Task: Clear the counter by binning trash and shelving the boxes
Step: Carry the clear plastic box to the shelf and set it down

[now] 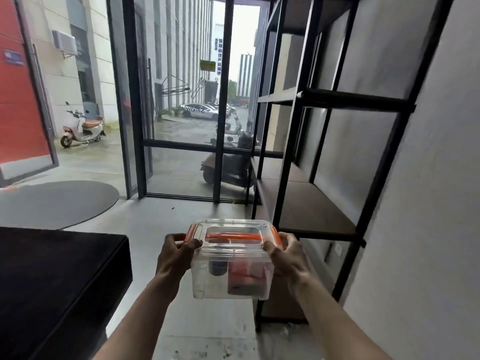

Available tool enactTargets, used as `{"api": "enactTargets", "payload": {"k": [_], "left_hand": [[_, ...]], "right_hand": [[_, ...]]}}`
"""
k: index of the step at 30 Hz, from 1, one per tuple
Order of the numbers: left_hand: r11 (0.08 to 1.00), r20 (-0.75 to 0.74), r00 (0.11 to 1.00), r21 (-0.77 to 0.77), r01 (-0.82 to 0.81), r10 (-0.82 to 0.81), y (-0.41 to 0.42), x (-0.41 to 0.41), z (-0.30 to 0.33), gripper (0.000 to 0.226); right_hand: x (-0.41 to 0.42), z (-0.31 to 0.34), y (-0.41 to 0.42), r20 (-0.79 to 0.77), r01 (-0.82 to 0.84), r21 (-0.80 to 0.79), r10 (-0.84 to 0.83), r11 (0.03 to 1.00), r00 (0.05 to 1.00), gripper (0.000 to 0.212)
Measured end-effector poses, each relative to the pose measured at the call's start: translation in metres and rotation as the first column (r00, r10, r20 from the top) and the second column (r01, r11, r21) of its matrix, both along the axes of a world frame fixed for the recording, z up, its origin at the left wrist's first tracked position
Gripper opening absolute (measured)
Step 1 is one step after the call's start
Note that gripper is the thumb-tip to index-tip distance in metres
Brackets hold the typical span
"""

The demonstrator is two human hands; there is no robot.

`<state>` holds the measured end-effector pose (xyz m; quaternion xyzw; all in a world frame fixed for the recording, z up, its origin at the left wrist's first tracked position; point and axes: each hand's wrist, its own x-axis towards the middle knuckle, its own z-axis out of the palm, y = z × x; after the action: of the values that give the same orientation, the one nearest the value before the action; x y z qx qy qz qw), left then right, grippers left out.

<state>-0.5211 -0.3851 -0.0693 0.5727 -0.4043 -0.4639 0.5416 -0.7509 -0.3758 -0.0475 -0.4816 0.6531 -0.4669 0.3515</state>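
Left hand (174, 258) and right hand (288, 258) clamped on opposite ends of clear plastic box (231, 266), thumbs on lid by orange latches; box held in air, level, dark and red items inside; black counter (57, 281) at left; black metal shelf unit (324, 203) just right; glass door (181, 126) beyond, scooters outside

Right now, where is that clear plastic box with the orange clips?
In the head view it is low in the middle, the clear plastic box held in the air between the left hand and right hand, just left of the black metal shelf.
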Motion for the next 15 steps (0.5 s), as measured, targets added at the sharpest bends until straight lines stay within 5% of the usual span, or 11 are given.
{"api": "enactTargets", "payload": {"k": [9,15], "left_hand": [[1.000,0.036,0.999,-0.023,-0.014,0.015,-0.184,-0.014,0.010,0.074],[0.999,0.028,0.999,-0.036,-0.031,0.032,-0.338,-0.036,-0.002,0.073]], "right_hand": [[-0.013,0.006,-0.186,0.023,-0.029,0.005,0.029,1.000,0.999,0.056],[-0.035,-0.015,-0.353,0.034,-0.026,-0.008,0.027,1.000,0.999,0.076]]}}
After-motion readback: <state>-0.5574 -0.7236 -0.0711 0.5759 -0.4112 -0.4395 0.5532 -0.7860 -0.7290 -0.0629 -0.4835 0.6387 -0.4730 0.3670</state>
